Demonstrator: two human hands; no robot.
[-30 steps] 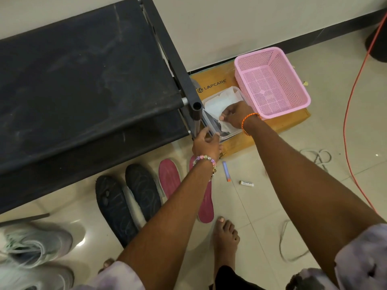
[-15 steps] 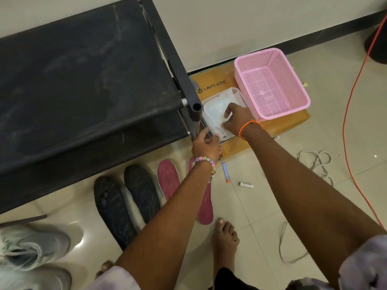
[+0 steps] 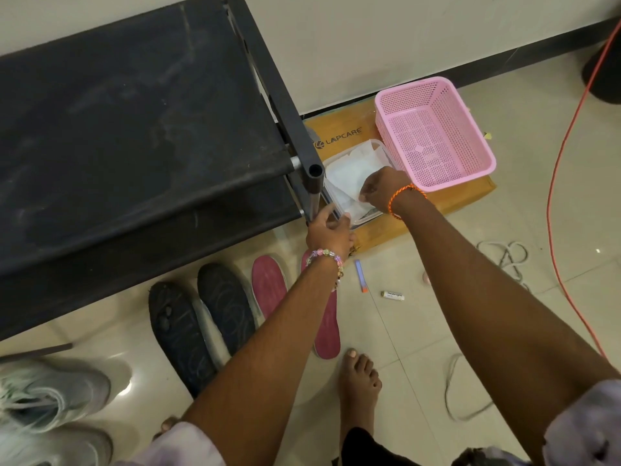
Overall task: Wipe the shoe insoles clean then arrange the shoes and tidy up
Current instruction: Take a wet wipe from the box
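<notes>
- bare foot [image 3: 361, 381] on the tiled floor, bottom centre; grey-white sneakers [image 3: 50, 395] bottom left, toes pointing right
- two dark insoles [image 3: 201, 327] side by side on the floor, partly under the black shoe rack [image 3: 134, 129]
- two pink insoles [image 3: 268, 284] just right of the dark ones; the right one passes under the left forearm
- small blue-orange pen-like item [image 3: 360, 275] and a small white tube [image 3: 392, 295] on the floor right of the pink insoles
- loose grey laces [image 3: 504, 260] further right, orange cable [image 3: 557, 203] running along the right side
- left hand [image 3: 331, 230], bead bracelet on wrist, fingers curled on the near corner of the clear plastic tub [image 3: 349, 186], gripping it
- right hand [image 3: 383, 190], orange thread on wrist, inside the tub, fingers pinching a white wipe [image 3: 346, 176]
- tub sits on a flat cardboard box [image 3: 342, 129] printed LAPCARE, between the rack post and the pink basket [image 3: 433, 132]
- basket rests on the same box, touching the tub's right edge, near the wall
</notes>
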